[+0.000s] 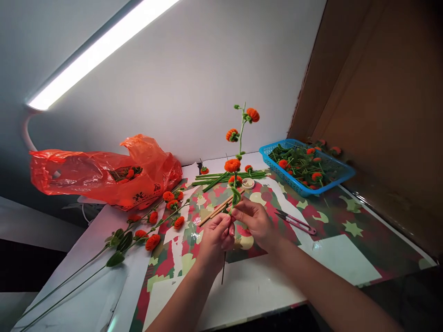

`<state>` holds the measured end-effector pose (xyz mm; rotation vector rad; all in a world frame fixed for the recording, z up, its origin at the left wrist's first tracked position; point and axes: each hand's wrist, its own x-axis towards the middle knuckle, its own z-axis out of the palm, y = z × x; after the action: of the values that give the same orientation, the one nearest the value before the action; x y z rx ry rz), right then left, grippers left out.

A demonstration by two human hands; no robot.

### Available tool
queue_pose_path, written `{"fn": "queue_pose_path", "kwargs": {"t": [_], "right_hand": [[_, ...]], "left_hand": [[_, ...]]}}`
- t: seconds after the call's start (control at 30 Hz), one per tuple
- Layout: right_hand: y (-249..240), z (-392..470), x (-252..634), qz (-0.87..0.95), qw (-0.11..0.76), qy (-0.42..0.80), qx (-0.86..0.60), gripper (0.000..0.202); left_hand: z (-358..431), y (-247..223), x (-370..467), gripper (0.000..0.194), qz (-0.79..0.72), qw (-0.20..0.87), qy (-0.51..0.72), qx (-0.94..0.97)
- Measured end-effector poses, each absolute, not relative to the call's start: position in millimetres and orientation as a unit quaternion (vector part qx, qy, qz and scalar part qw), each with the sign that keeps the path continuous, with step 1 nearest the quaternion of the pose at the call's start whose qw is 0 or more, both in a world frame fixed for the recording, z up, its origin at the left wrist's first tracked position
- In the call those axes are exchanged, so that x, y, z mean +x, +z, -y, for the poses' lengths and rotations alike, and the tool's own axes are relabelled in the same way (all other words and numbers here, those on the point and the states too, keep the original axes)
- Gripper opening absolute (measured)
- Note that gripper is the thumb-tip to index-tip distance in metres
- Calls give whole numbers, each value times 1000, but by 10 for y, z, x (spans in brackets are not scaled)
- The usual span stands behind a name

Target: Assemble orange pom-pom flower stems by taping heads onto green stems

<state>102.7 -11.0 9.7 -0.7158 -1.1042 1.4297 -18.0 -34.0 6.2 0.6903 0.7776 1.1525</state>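
While I watch from afar, the left hand (218, 233) has its fingers closed on the lower stem of the orange flower spray (232, 165), upright at mid-frame. Its mate, the right hand (254, 220), pinches closely at the base of a green leaf (236, 197) on it. I see wooden sticks (214, 213) just behind the hands, snips (300, 224) right of centre, a blue basket (304, 190) at right, and a red bag (100, 186) at left, with two more sprays (152, 242) lower left.
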Motion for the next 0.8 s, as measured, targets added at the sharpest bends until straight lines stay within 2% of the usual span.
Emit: {"fn": "queue_pose_path", "kwargs": {"t": [0.13,0.27,0.4,0.47,0.5,0.57,0.6,0.67,0.7,0.8], "right_hand": [[76,86,1094,513,496,660,-235,17],[38,66,1129,522,460,678,-238,21],[71,77,1113,509,476,662,-274,25],[116,83,1107,526,506,607,-315,26],[138,85,1106,539,516,576,-333,26],[170,86,1110,568,519,533,-353,26],[180,85,1113,581,511,525,-355,25],[191,87,1120,599,492,524,-353,24],[195,89,1124,606,483,526,-350,25],[209,102,1133,622,462,527,-349,24]], "left_hand": [[330,44,-291,23,-235,825,441,265],[342,-27,-323,16,-162,880,391,216],[337,-76,-260,26,-238,856,376,263],[333,-55,-244,24,-338,748,451,349],[329,-30,-254,23,-387,651,513,405],[307,45,-316,31,-443,380,610,536],[285,92,-365,37,-443,236,613,611],[213,189,-476,36,-394,7,526,754],[165,234,-529,35,-364,-64,467,803],[4,326,-654,26,-294,-137,362,874]]}}
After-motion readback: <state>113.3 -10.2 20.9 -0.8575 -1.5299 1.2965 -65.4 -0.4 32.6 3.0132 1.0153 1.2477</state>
